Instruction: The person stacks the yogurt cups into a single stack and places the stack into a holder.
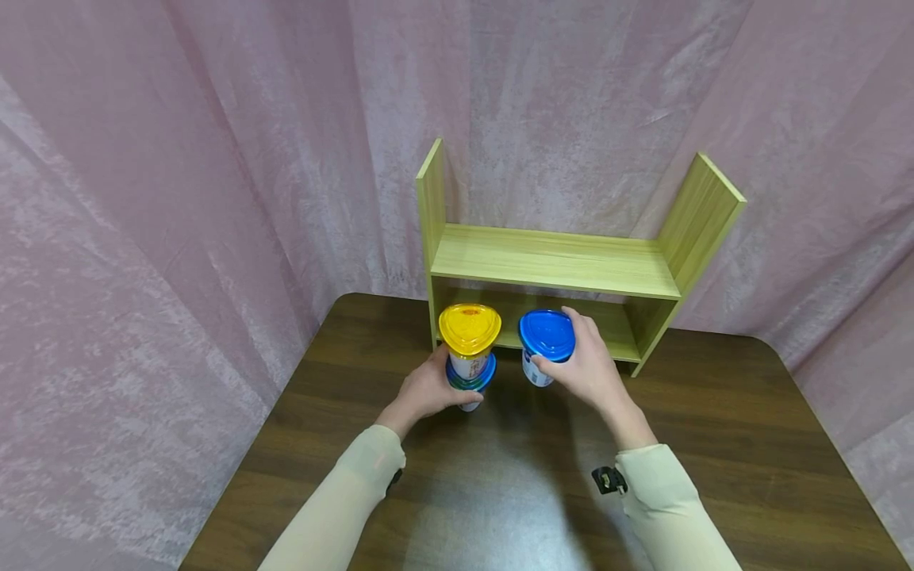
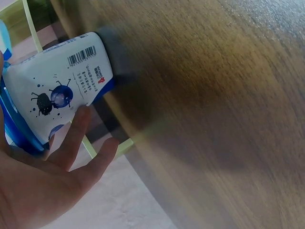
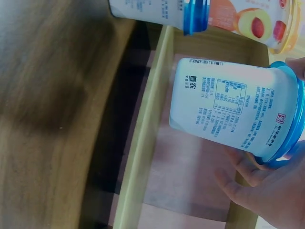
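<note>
- Head view: left hand (image 1: 428, 390) grips the lower of two stacked cups, a yellow-lidded cup (image 1: 469, 337) on a blue-lidded one, upright on the counter (image 1: 514, 492). Right hand (image 1: 589, 366) grips the blue-lidded cup (image 1: 546, 341) by its rim, just before the shelf (image 1: 550, 262).
- Left wrist view: fingers (image 2: 71, 138) curl round the lower cup (image 2: 57, 95).
- Right wrist view: the cup (image 3: 233, 112) hangs at the shelf's lower opening, its long axis upright.

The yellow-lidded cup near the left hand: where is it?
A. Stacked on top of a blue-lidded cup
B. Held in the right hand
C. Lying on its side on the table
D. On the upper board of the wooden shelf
A: in the head view the yellow-lidded cup stands upright on a blue-lidded cup, which the left hand holds.
</note>
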A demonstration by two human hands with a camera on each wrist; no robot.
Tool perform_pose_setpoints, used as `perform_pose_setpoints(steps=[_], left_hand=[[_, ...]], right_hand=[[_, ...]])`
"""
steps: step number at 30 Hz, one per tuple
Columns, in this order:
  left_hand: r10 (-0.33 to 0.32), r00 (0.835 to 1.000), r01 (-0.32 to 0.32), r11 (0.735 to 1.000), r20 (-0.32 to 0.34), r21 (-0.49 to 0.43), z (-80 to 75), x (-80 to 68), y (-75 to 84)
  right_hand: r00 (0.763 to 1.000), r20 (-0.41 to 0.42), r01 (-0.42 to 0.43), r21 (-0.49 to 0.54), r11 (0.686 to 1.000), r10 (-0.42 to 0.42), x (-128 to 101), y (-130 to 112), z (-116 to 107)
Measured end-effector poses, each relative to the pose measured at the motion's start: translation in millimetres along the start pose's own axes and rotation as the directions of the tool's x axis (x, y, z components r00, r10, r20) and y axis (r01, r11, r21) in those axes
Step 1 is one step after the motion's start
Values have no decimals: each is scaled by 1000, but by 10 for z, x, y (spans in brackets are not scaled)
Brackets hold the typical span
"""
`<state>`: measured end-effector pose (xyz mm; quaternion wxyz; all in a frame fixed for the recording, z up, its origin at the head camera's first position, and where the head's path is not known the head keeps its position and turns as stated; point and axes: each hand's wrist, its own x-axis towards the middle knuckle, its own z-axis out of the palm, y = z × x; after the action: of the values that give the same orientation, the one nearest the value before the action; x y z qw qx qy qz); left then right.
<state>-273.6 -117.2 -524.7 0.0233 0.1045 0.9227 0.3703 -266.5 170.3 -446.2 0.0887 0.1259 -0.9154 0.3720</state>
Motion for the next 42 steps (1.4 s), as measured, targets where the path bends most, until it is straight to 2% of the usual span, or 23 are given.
perform_pose_setpoints(steps=[8, 20, 42], left_hand=[[18, 1000, -18, 1000, -8, 4, -27, 28, 23], [3, 1000, -3, 1000, -6, 2, 19, -1, -4], [14, 1000, -14, 1000, -7, -12, 0, -17, 6]], right_hand=[[1000, -28, 10, -6, 1000, -10, 58, -101, -81], [999, -40, -3, -6, 1000, 2, 69, -135, -109], [999, -38, -3, -1, 1000, 3, 104, -220, -187]])
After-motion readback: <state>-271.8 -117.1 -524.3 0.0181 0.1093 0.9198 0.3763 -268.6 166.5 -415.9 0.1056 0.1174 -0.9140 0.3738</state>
